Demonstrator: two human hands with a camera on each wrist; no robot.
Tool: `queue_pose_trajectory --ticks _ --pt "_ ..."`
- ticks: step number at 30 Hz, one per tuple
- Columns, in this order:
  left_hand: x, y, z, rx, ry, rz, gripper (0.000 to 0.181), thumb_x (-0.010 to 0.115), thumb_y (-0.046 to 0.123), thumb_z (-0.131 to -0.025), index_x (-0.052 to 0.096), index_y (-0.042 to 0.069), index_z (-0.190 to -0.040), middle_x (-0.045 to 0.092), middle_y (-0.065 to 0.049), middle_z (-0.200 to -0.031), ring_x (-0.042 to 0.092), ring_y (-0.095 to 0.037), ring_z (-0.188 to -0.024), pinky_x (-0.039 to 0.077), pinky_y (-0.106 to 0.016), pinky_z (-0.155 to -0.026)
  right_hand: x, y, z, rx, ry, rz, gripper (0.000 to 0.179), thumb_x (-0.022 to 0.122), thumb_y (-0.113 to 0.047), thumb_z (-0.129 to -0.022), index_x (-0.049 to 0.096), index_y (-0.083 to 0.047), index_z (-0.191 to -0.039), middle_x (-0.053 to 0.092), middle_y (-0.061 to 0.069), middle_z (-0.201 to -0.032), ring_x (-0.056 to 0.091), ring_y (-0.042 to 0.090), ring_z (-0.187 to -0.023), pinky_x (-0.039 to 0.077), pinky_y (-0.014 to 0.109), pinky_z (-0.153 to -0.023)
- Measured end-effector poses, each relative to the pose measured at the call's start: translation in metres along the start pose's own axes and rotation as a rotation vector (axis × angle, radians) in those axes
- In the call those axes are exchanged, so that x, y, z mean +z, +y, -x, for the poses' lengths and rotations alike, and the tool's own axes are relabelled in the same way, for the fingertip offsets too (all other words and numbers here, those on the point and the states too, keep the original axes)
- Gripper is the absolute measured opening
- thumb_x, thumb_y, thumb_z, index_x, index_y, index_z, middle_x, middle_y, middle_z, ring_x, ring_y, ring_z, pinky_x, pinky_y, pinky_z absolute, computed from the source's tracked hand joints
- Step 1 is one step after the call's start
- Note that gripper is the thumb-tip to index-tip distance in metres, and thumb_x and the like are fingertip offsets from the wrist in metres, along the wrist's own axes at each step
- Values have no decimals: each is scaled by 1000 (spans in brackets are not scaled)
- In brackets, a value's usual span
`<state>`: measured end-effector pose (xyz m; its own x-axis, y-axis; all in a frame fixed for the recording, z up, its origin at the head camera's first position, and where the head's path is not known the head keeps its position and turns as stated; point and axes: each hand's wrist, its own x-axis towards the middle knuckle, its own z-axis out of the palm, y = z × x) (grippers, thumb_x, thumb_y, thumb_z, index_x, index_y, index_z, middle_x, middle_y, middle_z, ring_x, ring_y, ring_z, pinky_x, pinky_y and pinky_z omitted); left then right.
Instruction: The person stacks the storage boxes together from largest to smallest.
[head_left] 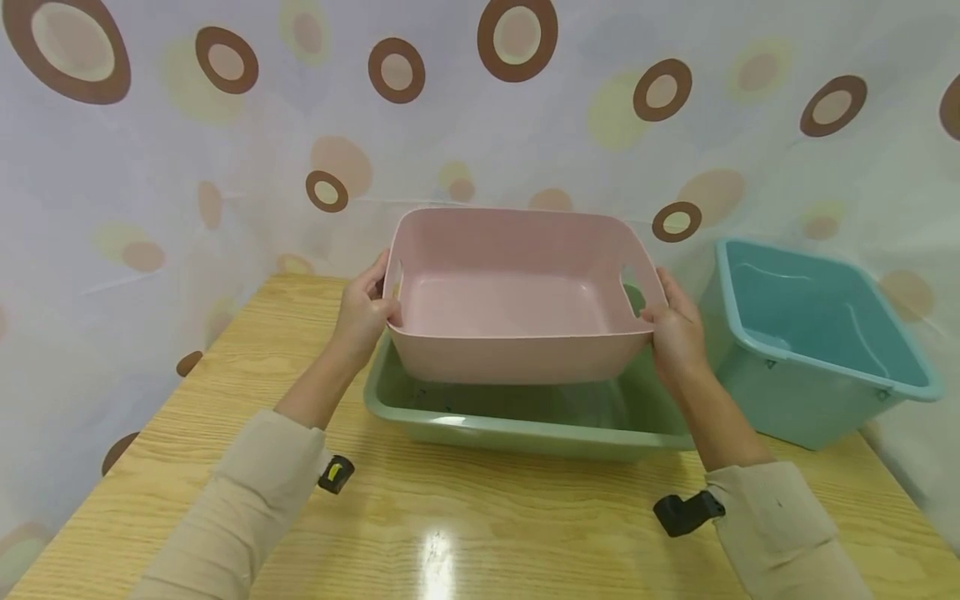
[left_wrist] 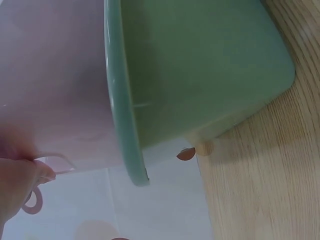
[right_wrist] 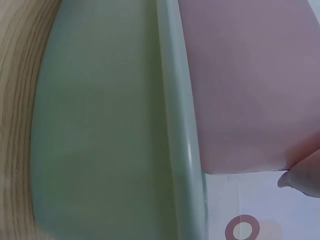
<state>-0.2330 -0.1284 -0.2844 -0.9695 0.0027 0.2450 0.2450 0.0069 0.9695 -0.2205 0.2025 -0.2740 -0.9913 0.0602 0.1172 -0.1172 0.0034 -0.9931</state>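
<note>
A pink plastic bin (head_left: 510,358) with cut-out handles is held over a green basin (head_left: 525,437), its lower part overlapping the basin's opening in the head view. My left hand (head_left: 362,312) grips the pink bin's left end at the handle, thumb on the near side. At the opposite end my right hand (head_left: 677,329) holds the right handle the same way. The pink bin is tilted so its inside faces me, and nothing lies in it. In the right wrist view, the green basin's rim (right_wrist: 182,120) passes in front of the pink wall (right_wrist: 250,85).
To the right stands a deep teal bin (head_left: 795,392), close beside my right forearm. All of it rests on a wood-grain table (head_left: 375,533). Behind hangs a white cloth (head_left: 450,125) printed with circles. Black straps (head_left: 686,512) sit at my cuffs.
</note>
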Motion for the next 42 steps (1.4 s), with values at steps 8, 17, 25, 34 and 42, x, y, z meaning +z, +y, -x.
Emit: queue_pose_trajectory --ticks 8,17,25,34,42 --pt "1 -4 1 -9 -20 13 89 38 -19 -59 19 -4 -144 24 -15 -151 31 -22 -135 44 -9 -78 -4 3 3 35 -29 -2 72 23 7 -85 -7 -10 -148 -8 3 -157 -4 13 -143 27 16 -98" --pt "4 -6 1 -51 -39 0 88 39 -18 -61 19 -2 -145 24 -15 -151 30 -21 -135 39 -33 -103 -9 7 6 61 -23 5 72 23 7 -86 -7 -11 -148 -10 2 -156 -4 15 -143 25 19 -106" --pt "8 -14 2 -77 -44 14 89 39 -19 -59 19 -3 -145 25 -16 -151 29 -21 -135 41 -22 -97 -15 16 9 69 -24 44 71 24 7 -85 -5 -9 -148 -10 3 -157 -3 18 -143 32 14 -90" --pt "13 -22 1 -80 -67 -4 87 38 -19 -59 18 -7 -143 24 -21 -150 29 -29 -135 30 -46 -110 -18 28 11 90 39 80 73 26 9 -82 2 -8 -149 -1 6 -157 12 16 -139 33 11 -60" --pt "17 -29 -1 -94 -111 -59 85 39 -19 -61 22 -7 -143 28 -23 -148 34 -34 -130 31 -49 -109 -23 36 14 91 67 118 72 27 10 -82 11 -9 -149 10 7 -156 24 20 -127 34 12 -59"
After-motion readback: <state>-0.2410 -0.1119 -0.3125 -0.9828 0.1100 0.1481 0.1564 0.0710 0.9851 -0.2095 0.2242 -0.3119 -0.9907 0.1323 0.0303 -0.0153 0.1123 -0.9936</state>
